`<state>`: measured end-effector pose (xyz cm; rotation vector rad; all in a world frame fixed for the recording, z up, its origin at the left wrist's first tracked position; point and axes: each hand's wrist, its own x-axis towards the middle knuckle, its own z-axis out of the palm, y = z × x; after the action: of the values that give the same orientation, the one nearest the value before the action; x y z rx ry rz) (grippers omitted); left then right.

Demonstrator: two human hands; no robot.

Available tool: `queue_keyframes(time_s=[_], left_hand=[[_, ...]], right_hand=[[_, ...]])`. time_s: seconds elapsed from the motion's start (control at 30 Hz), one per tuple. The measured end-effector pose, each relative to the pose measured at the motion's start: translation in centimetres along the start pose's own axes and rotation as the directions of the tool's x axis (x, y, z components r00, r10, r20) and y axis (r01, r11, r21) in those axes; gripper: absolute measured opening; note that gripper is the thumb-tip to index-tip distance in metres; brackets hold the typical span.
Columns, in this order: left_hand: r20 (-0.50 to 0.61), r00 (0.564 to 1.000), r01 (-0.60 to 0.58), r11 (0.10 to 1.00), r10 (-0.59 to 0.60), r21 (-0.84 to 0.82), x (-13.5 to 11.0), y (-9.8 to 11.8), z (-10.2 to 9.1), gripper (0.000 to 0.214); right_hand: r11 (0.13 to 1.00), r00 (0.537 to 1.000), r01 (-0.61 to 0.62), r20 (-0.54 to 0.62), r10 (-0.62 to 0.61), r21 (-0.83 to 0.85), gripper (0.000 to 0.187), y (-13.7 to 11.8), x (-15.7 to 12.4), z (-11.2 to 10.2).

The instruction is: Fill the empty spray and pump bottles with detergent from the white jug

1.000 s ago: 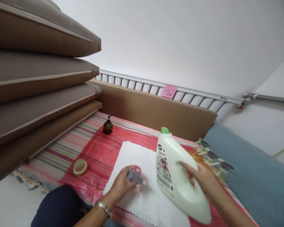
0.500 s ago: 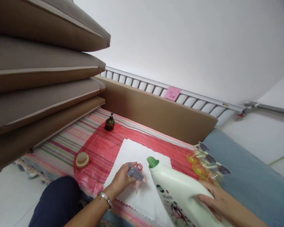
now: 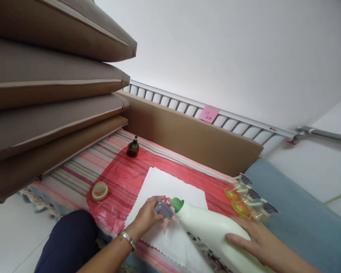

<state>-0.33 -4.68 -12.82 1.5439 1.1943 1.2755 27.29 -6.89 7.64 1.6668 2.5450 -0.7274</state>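
My left hand [image 3: 146, 217] is closed on a small pink spray bottle with a grey trigger head [image 3: 163, 209], which rests on a white cloth [image 3: 161, 185]. My right hand [image 3: 252, 242] grips the body of a large white detergent jug [image 3: 213, 230]. The jug is tipped far over, and its green spout [image 3: 177, 204] touches or nearly touches the spray bottle's pink neck. A metal bracelet [image 3: 127, 239] sits on my left wrist.
A striped red and pink mat [image 3: 113, 170] lies under the cloth. On it stand a dark brown pump bottle [image 3: 133, 148], a round beige lid [image 3: 99, 190] and several orange spray bottles [image 3: 246, 199]. Stacked brown cushions [image 3: 51, 87] loom left. A cardboard panel [image 3: 193, 138] backs the mat.
My right hand has tipped the jug from nearly upright to almost flat and brought its green spout left to the spray bottle. My left hand has kept its grip.
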Motion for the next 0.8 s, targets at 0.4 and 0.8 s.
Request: queue_keyframes(time_s=[0.4, 0.8], left_hand=[[0.004, 1.000, 0.003, 1.000, -0.003, 0.021, 0.0, 0.3, 0.0, 0.055], [0.012, 1.000, 0.022, 0.999, -0.023, 0.043, 0.0, 0.8, -0.1, 0.055]], right_hand=[[0.985, 0.999, -0.044, -0.009, 0.043, -0.169, 0.042, -1.5, 0.1, -1.5], [0.975, 0.998, -0.059, -0.001, 0.060, -0.212, 0.042, -2.2, 0.5, -2.2]])
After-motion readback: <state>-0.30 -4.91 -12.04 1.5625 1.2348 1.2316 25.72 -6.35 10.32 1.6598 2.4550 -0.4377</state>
